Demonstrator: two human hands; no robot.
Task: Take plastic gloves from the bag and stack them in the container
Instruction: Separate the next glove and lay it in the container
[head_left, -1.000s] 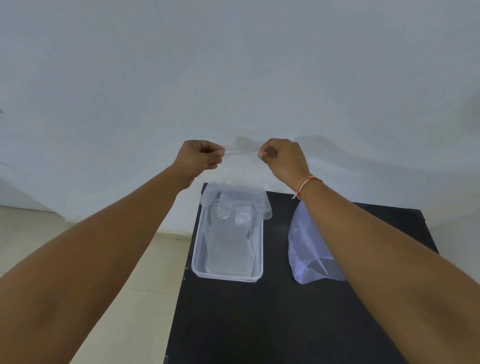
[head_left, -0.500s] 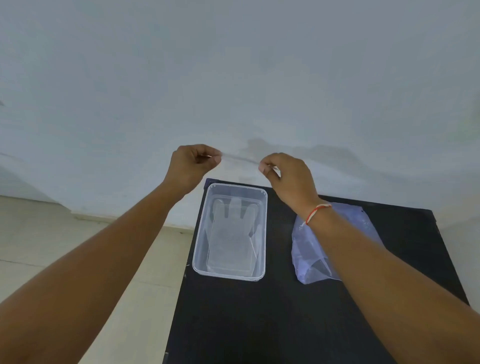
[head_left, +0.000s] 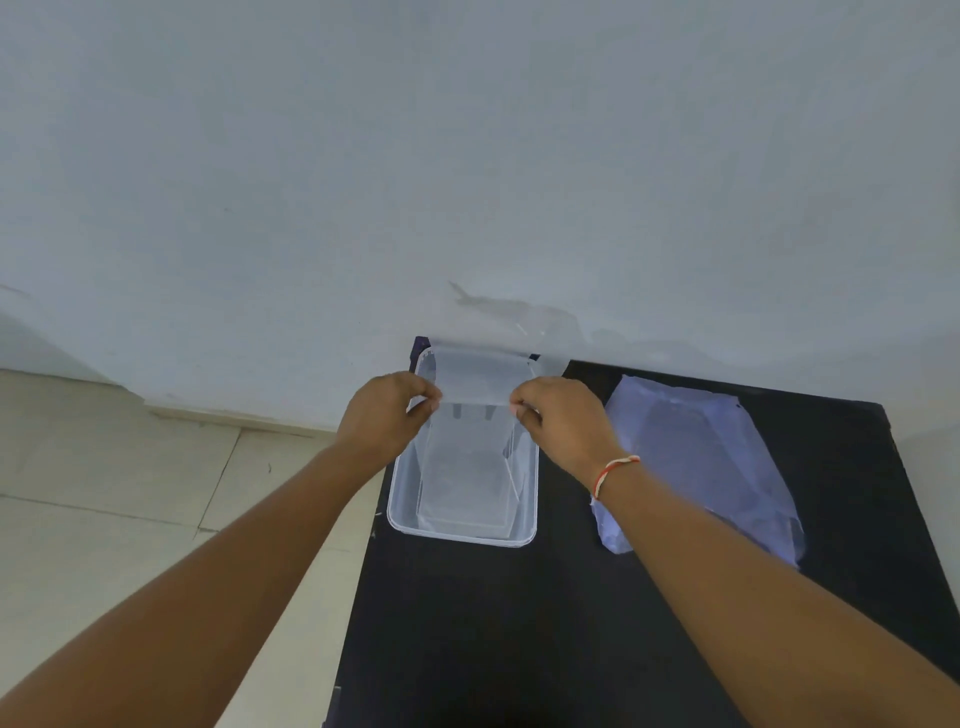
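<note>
A clear rectangular container stands on the left part of the black table. Inside it lie flat transparent plastic gloves. My left hand and my right hand each pinch one corner of a thin transparent glove, stretched between them over the far half of the container; its far part reaches the wall. To the right lies the pale translucent plastic bag, flat on the table, partly covered by my right forearm.
A grey-white wall rises directly behind the table's far edge. Pale floor tiles lie to the left, below the table's left edge. A red-and-white thread band circles my right wrist.
Both hands came down from in front of the wall to just above the container, carrying the stretched glove with them. The view tilted downward.
</note>
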